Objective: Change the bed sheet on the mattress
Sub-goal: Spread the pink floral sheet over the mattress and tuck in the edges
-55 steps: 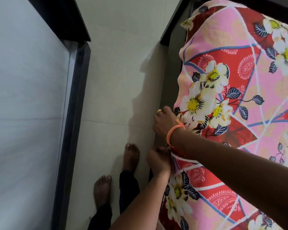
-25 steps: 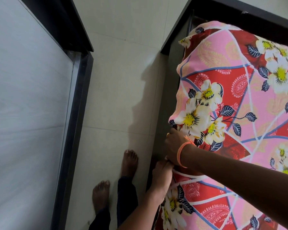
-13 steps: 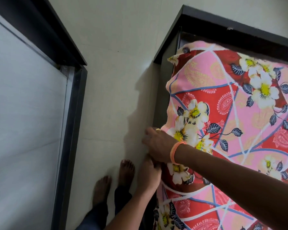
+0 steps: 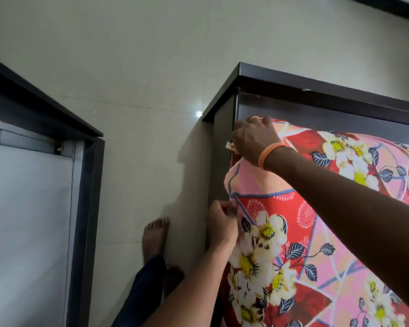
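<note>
You are gripping the floral bed sheet (image 4: 316,232) at its far left corner with your right hand (image 4: 254,139), while your left hand (image 4: 222,224) is pinching its nearer left edge

Mattress concealed beneath floral sheet (image 4: 281,232). Right hand (image 4: 255,140) fingertips hidden behind sheet corner. Bed frame (image 4: 293,88) cropped at right edge.
</note>
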Available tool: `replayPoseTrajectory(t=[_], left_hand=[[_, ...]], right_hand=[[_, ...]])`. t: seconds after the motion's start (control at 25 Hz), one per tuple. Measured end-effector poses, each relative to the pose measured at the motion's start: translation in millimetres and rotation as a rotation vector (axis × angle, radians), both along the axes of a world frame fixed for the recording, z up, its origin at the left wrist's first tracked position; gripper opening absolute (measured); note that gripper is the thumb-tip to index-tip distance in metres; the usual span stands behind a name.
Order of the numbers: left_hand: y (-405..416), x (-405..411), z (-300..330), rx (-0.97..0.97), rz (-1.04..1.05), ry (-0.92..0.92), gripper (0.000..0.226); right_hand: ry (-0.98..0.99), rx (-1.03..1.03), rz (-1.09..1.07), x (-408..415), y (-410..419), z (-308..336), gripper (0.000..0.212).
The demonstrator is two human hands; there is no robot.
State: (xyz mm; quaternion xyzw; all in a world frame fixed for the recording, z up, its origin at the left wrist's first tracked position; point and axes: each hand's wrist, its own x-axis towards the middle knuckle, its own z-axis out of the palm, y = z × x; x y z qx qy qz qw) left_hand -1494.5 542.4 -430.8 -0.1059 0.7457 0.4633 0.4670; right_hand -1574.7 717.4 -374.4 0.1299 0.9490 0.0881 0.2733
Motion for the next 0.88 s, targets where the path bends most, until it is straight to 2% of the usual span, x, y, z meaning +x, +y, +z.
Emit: replayPoseTrajectory(t=[0.16,0.4,0.52,0.6,0.64,0.72,0.76,0.8,0.88], left_hand=[[12.7,-10.9,-0.1,-0.089,0.119,0.074,0.013],[36.0,1.3,-27.0,-0.145,0.187,-0.011,0.017],[27.9,-4.6,-27.1,-0.164,0.208,-0.069,0.019],[17.7,-10.4,-12.9,-0.146,0.242,-0.087,0.022],[12.2,-11.2,-2.7,-0.150,0.257,-0.063,0.023],[-5.9,-4.9,15.2,-0.150,0.226,0.041,0.021],[-18.8,-0.3,15.6,-0.141,0.199,0.080,0.021],[-27.6,4.9,18.8,-0.122,0.137,0.067,0.021],[-31.8,21.9,48.6,-0.133,0.048,0.064,0.023]], right_hand=[[0.243,-0.035,0.081,-10.7,8.9,-4.9,0.014],[-0.024,0.073,0.066,-20.0,-3.0,-31.9,0.024],[-0.009,0.062,0.132,-15.5,-3.4,-20.8,0.025],[0.077,0.056,0.152,-7.8,-4.4,-15.2,0.021],[0.181,0.031,0.128,-4.9,-7.9,-11.7,0.019],[0.383,-0.062,0.079,5.5,-22.1,-3.4,0.016],[0.418,-0.145,0.120,15.0,-32.3,2.0,0.014],[0.386,-0.238,0.217,28.6,-44.1,6.6,0.012],[0.152,-0.350,0.412,58.8,-65.9,14.8,0.011]])
